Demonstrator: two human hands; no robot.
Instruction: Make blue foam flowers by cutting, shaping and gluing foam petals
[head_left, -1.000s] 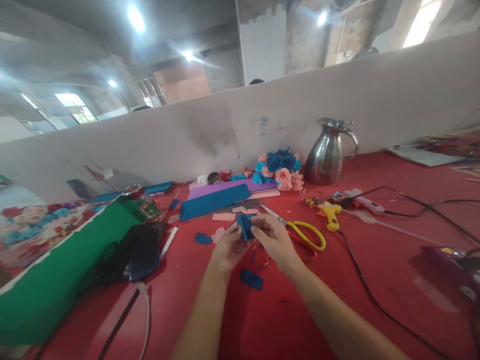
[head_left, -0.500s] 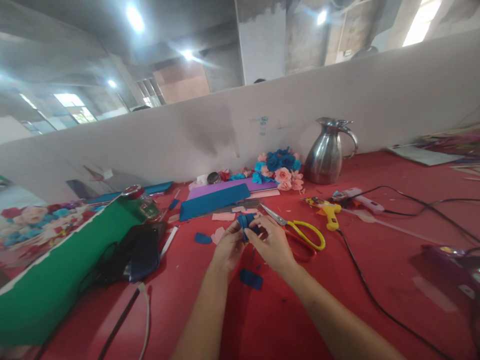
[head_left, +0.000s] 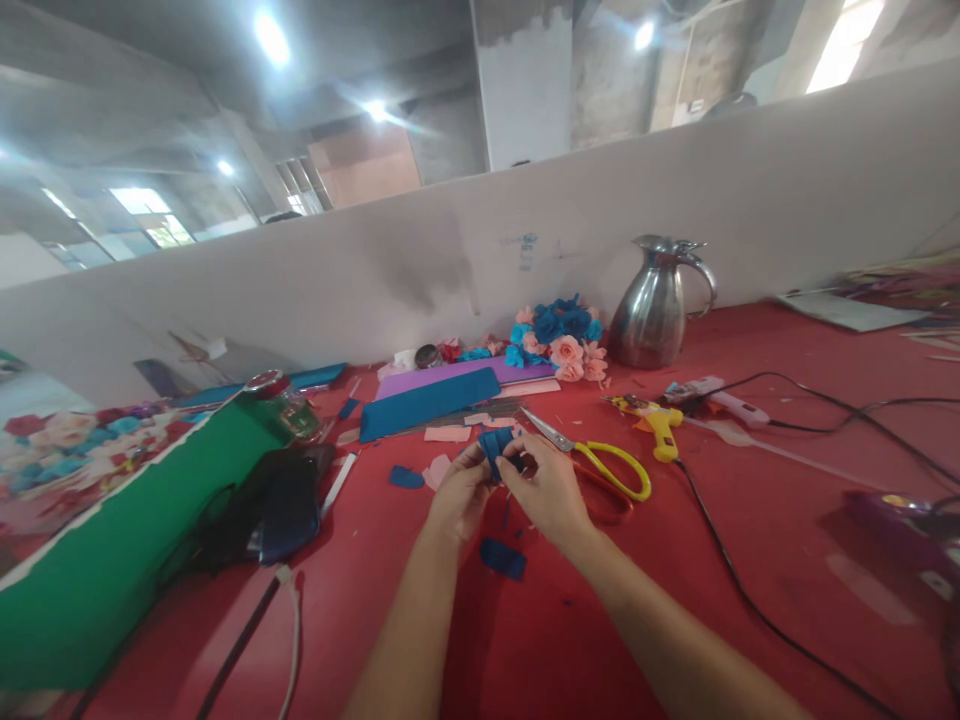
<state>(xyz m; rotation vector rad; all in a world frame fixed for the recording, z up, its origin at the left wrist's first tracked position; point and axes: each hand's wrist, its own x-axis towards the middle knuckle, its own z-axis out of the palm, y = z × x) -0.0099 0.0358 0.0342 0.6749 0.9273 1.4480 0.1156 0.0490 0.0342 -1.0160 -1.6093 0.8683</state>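
Between my two hands is a piece of dark blue crepe paper [head_left: 494, 447], pinched above the red table. My left hand [head_left: 459, 493] grips it from the left with closed fingers. On the other side, my right hand [head_left: 553, 490] has thumb and fingertips closed on its right edge. Beside my right hand lie scissors [head_left: 616, 468] with yellow handles, their blades pointing up and left. A loose blue paper piece [head_left: 502, 558] lies below my hands, and another blue scrap [head_left: 406, 477] sits to their left near a pink scrap [head_left: 436, 470].
Paper flowers [head_left: 564, 335] and a steel jug [head_left: 654, 305] stand by the low wall. A yellow glue gun [head_left: 663, 430] with trailing cord lies on the right. Blue paper sheet [head_left: 427, 402] lies behind my hands. On the left are a phone [head_left: 289, 508] and green box [head_left: 142, 530].
The blue paper between my hands has turned slightly and shows a broader face. Both hands have shifted only a little; the things on the table stay put.
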